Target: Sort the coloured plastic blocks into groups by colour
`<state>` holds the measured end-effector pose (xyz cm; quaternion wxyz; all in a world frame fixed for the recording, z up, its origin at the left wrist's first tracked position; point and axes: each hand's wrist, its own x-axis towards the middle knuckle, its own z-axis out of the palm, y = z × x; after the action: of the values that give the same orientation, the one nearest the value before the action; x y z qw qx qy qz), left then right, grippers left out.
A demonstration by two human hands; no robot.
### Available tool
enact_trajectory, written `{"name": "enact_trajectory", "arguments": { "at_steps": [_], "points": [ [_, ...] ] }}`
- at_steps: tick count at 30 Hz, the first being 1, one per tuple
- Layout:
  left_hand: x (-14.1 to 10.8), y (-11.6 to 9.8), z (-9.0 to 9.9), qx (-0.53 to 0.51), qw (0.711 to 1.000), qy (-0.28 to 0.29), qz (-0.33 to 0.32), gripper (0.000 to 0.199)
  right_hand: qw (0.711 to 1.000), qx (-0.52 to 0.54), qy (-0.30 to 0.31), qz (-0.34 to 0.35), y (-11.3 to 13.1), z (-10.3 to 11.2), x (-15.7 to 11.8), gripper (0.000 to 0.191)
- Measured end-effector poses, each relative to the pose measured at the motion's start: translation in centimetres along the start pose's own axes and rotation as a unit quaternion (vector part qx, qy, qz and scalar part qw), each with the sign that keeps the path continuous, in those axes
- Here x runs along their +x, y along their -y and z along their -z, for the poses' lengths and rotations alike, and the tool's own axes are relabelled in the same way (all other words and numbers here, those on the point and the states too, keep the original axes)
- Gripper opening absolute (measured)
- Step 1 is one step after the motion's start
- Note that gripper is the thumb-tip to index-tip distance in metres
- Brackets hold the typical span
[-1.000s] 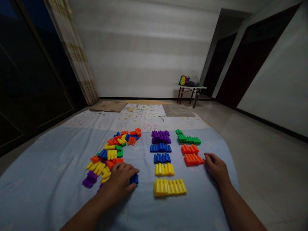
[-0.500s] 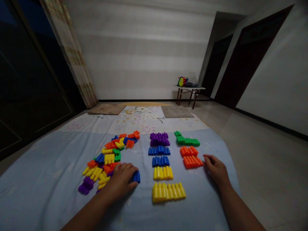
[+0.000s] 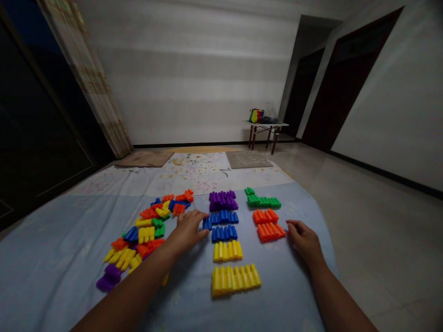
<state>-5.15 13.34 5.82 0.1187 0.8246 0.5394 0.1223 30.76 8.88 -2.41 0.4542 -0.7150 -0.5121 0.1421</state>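
My left hand (image 3: 190, 231) has its fingers and thumb around a blue plastic building block (image 3: 206, 223), at the left end of the far blue row (image 3: 224, 216). A nearer blue row (image 3: 224, 234) lies just below it. My right hand (image 3: 305, 242) rests on the cloth with curled fingers and no block visible in them. Its fingertips are just right of the near orange row (image 3: 272, 232); another orange row (image 3: 265, 216) lies behind that. A mixed pile of blocks (image 3: 146, 234) spreads on the left, partly hidden by my left forearm.
Purple blocks (image 3: 222, 200) and green blocks (image 3: 265, 201) lie at the back of the rows. Two yellow rows, one short (image 3: 227, 251) and one longer (image 3: 236, 280), are nearest me. Two flat mats, brown (image 3: 145, 159) and grey (image 3: 248, 159), lie beyond. A small table (image 3: 266, 123) stands farther off.
My left hand has moved right and away from me, carrying the blue block from beside the pile to the far blue row. My right hand stays beside the orange blocks. The view has shifted slightly.
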Motion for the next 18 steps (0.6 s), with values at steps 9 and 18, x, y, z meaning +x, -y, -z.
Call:
{"name": "enact_trajectory", "arguments": {
  "at_steps": [9,18],
  "points": [
    [0.4,-0.9,-0.7,-0.019,0.999,0.028,0.001,0.043,0.999,0.03,0.008,-0.017,-0.5,-0.2,0.1,0.042],
    [1.4,0.6,-1.0,0.027,0.998,-0.017,0.056,0.041,0.999,0.046,-0.013,-0.01,0.1,-0.1,0.0,0.043]
  ]
}}
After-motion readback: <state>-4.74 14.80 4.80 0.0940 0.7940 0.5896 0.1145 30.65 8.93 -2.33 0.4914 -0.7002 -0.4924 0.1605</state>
